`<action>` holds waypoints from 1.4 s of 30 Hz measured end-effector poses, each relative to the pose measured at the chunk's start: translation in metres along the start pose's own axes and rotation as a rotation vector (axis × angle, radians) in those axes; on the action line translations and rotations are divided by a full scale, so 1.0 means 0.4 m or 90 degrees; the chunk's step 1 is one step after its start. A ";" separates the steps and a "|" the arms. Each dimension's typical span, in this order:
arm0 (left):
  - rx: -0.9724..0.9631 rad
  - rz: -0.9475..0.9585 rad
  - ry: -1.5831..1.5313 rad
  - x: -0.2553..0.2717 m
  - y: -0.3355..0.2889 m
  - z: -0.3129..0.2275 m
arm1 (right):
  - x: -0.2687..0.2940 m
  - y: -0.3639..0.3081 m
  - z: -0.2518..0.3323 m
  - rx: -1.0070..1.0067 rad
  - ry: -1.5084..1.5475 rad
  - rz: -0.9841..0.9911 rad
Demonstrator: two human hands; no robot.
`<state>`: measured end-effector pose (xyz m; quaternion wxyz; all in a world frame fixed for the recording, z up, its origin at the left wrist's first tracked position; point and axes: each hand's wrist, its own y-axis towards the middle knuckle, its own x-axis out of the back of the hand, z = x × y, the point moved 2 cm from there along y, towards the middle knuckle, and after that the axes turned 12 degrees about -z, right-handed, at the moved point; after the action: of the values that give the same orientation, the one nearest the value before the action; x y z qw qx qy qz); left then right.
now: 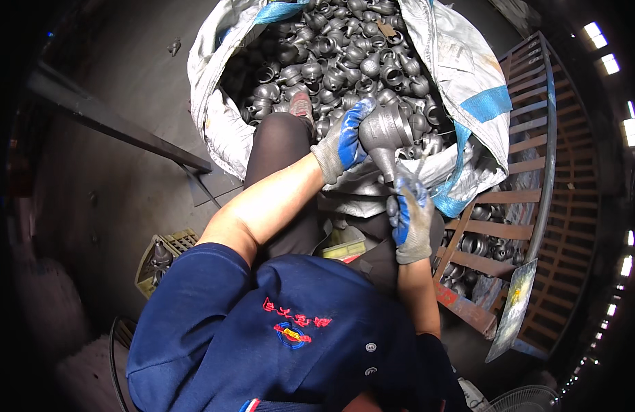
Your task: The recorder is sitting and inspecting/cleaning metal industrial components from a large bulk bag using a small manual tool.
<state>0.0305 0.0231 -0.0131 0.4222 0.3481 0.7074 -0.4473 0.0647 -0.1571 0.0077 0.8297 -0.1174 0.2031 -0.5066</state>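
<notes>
A large grey bulb-shaped metal casting (385, 134) with a ringed wide mouth and a tapering neck is held over the bag's near rim. My left hand (341, 145), in a blue-and-grey work glove, is closed against its left side. My right hand (410, 218), gloved alike, is closed at the lower end of the neck; a thin pale stick-like shape (423, 159) shows just above it. What those fingers hold is hidden. Beyond my hands, a white woven bulk bag (218, 127) with blue straps holds many smaller grey castings (331, 69).
To the right stands a slatted metal cage (527, 165) with more castings low inside. A yellow crate (147, 278) with a casting in it sits at lower left. A dark metal bar (125, 123) crosses the left side. One loose casting (174, 46) lies on the floor.
</notes>
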 end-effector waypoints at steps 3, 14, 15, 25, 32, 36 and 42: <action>-0.039 0.008 0.034 0.001 0.009 -0.007 | -0.019 0.006 -0.020 -0.033 0.046 0.003; -0.114 0.123 0.195 -0.047 -0.016 -0.047 | 0.031 0.052 -0.056 -0.068 0.262 0.108; -0.098 0.122 0.178 -0.046 -0.015 -0.047 | 0.035 0.056 -0.059 -0.069 0.264 0.130; -0.078 0.147 0.191 -0.062 -0.034 -0.054 | 0.063 0.064 -0.088 -0.196 0.328 0.152; -0.111 0.171 0.220 -0.048 -0.015 -0.052 | 0.060 0.053 -0.089 -0.185 0.319 0.120; -0.079 0.151 0.207 -0.055 -0.024 -0.052 | 0.055 0.052 -0.080 -0.197 0.319 0.141; -0.197 0.078 0.371 0.006 0.021 -0.068 | 0.044 0.036 -0.037 -0.100 0.149 0.016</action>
<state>0.0290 0.0515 -0.0113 0.2762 0.4353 0.8355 -0.1900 0.0763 -0.1659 -0.0149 0.7948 -0.1196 0.3390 -0.4889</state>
